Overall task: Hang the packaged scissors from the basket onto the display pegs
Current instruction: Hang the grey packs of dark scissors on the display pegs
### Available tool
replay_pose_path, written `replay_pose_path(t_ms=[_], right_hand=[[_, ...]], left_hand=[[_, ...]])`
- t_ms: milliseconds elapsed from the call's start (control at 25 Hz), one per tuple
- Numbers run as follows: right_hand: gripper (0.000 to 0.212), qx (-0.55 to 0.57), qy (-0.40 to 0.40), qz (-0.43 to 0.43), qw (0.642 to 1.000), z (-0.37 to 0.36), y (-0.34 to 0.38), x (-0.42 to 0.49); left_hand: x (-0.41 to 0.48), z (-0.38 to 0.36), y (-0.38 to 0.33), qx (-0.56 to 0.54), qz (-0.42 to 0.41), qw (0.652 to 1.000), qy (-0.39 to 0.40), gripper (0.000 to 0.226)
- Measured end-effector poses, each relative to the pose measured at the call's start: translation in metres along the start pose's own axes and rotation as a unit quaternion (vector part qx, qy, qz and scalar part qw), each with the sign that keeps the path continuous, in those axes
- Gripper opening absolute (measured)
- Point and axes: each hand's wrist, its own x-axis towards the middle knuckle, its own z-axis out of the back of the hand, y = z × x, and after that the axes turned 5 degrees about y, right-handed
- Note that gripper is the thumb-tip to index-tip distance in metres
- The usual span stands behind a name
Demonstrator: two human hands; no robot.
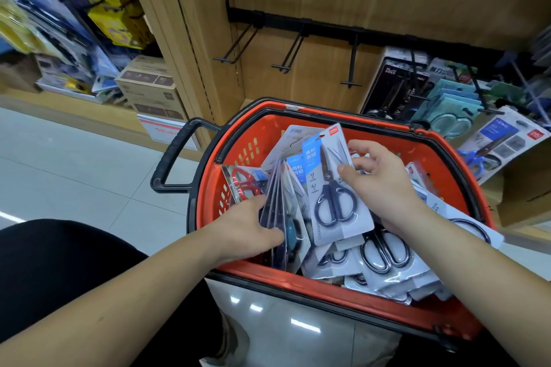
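Two grips apply: left hand (253, 226) clasps the upright stack (274, 199) in the basket (328, 296); right hand (380, 180) pinches one scissors pack (334, 197). Lift it clear, hang-hole uppermost, toward an empty peg (290, 50).

Shop, stationery aisle. You see black display pegs (290, 50) on wood panelling behind the red shopping basket (328, 296), hung carded goods (447, 104) to its right, stock cartons (146, 83) to its left.

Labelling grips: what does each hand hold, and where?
Left hand grips a stack of packs low down; right hand pinches the black-handled scissors pack at its right edge.
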Motion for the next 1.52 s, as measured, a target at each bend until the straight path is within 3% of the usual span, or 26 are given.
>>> replay_pose_path(t_ms=[40, 120, 200, 240, 360, 480, 560, 680, 760, 880, 960, 1040, 1120, 1240, 1360, 1520], right_hand=[[0.034, 0.000, 0.001, -0.004, 1.000, -0.001, 0.000, 0.000], [0.034, -0.002, 0.003, -0.011, 1.000, -0.001, -0.002, 0.001], [0.036, -0.007, -0.003, -0.013, 1.000, 0.000, -0.005, 0.003], [0.037, -0.014, -0.007, -0.012, 1.000, 0.001, -0.005, 0.004], [0.040, -0.007, -0.016, -0.006, 1.000, 0.004, -0.002, 0.004], [0.050, 0.026, -0.008, -0.016, 1.000, 0.001, -0.003, 0.005], [0.046, 0.037, -0.020, -0.020, 0.999, -0.003, -0.004, 0.006], [0.032, 0.069, -0.005, -0.042, 0.997, -0.009, 0.001, 0.000], [0.040, 0.051, 0.020, -0.044, 0.998, -0.011, -0.002, -0.002], [0.052, 0.042, 0.023, -0.049, 0.998, -0.009, -0.006, 0.000], [0.055, 0.054, 0.023, -0.057, 0.997, -0.006, -0.006, 0.003], [0.056, 0.050, 0.025, -0.057, 0.997, -0.006, -0.005, 0.003], [0.056, 0.044, 0.029, -0.050, 0.997, -0.005, -0.006, 0.002], [0.060, 0.043, 0.041, -0.035, 0.998, -0.002, -0.005, -0.001], [0.061, 0.032, 0.042, -0.030, 0.998, -0.002, -0.006, -0.001], [0.061, 0.013, 0.000, -0.016, 1.000, 0.004, -0.003, 0.001]], left_hand=[[-0.001, 0.001, -0.003, 0.000, 0.010, 1.000, 0.008, 0.090], [-0.002, -0.001, -0.008, -0.007, 0.010, 1.000, -0.002, 0.061], [-0.007, -0.002, -0.016, -0.024, -0.005, 0.997, -0.079, 0.024], [-0.010, 0.000, -0.018, -0.026, -0.020, 0.993, -0.113, 0.017], [-0.026, 0.005, -0.031, 0.078, -0.112, 0.971, -0.196, 0.037], [-0.039, -0.017, -0.046, 0.213, -0.209, 0.918, -0.262, 0.068], [-0.028, -0.041, -0.048, 0.320, -0.228, 0.880, -0.266, 0.081], [-0.012, -0.062, -0.041, 0.401, -0.224, 0.858, -0.231, 0.085], [-0.013, -0.072, -0.041, 0.371, -0.254, 0.868, -0.211, 0.079], [-0.015, -0.065, -0.045, 0.183, -0.304, 0.904, -0.239, 0.058], [0.003, -0.047, -0.038, 0.050, -0.252, 0.936, -0.240, 0.051], [0.018, -0.034, -0.022, 0.014, -0.156, 0.958, -0.239, 0.047], [0.020, -0.033, -0.014, -0.033, -0.067, 0.980, -0.187, 0.057], [0.008, -0.038, -0.023, -0.139, -0.031, 0.983, -0.118, 0.052], [0.011, -0.038, -0.024, -0.174, -0.079, 0.969, -0.156, 0.013], [0.007, -0.039, -0.029, -0.159, -0.102, 0.964, -0.186, 0.028]])
